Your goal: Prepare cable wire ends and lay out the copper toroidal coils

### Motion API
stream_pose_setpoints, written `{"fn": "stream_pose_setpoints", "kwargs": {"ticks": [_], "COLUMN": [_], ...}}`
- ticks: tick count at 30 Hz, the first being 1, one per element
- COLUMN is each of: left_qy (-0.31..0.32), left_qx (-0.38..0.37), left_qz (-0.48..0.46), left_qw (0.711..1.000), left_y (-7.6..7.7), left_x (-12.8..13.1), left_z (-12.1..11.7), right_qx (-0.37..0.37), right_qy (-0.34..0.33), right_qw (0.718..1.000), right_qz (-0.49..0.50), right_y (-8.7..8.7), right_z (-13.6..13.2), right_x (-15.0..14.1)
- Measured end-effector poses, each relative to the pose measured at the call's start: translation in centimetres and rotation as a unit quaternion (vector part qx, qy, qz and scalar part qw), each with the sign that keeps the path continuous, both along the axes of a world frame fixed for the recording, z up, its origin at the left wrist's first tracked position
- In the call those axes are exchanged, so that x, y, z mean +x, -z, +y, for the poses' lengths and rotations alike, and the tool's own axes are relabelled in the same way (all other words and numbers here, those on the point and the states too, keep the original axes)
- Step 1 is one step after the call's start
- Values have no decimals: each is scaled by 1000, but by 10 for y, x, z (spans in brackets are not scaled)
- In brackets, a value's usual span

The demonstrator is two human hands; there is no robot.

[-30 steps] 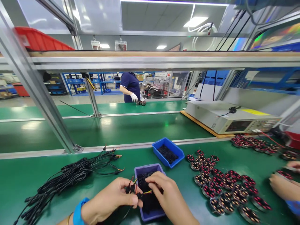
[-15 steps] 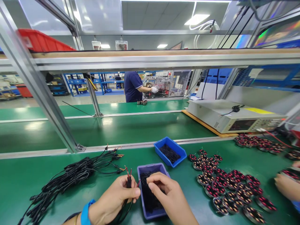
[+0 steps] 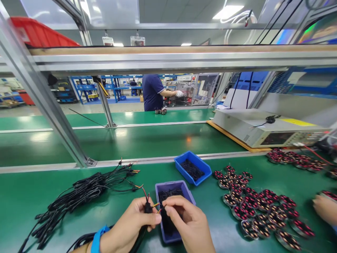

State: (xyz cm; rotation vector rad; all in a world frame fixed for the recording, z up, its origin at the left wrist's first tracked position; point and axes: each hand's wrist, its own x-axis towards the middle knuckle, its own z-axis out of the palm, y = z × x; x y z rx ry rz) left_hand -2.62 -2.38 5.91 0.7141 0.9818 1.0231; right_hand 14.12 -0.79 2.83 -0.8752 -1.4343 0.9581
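Observation:
My left hand [image 3: 137, 219], with a blue wristband, is closed around black cables [image 3: 148, 208] whose stripped red and yellow wire ends stick out past the fingers. My right hand [image 3: 188, 218] pinches a small black piece [image 3: 162, 206] at the tips of the yellow wires; its exact shape is too small to make out. Beneath both hands stands a purple bin [image 3: 190, 196] with many thin black pieces in it. Just behind it is a blue bin [image 3: 179, 161] holding similar black pieces.
A bundle of black cables [image 3: 86, 191] lies at left. Many round copper-wound motor stators [image 3: 252, 207] spread over the right side. A bench instrument [image 3: 265, 126] stands behind them. Another person's hand [image 3: 325, 209] is at the right edge; a person in blue [image 3: 152, 93] works farther back.
My right hand has brought the small black piece against the wire ends in my left hand. Yellow wires now point right toward it. The view has shifted slightly.

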Motion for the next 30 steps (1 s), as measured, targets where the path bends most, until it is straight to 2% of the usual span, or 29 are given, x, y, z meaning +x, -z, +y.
{"fn": "stream_pose_setpoints", "kwargs": {"ticks": [8,14,22,26,30], "left_qy": [16,16,8,0,14], "left_qx": [4,0,6,5,4], "left_qz": [-7,-14,14,42,54], "left_qw": [1000,1000,1000,999,998], "left_y": [3,2,5,-1,-3], "left_x": [0,1,2,2,1], "left_z": [0,0,2,2,2], "right_qx": [13,-5,-43,-20,-1], "right_qy": [7,7,-48,-26,-1], "right_qw": [1000,1000,997,996,997], "right_qz": [-5,18,-32,-86,-71], "right_y": [3,-8,-11,-16,-18], "right_z": [-3,-4,-6,-4,-1], "right_x": [-2,-1,-4,3,10]}}
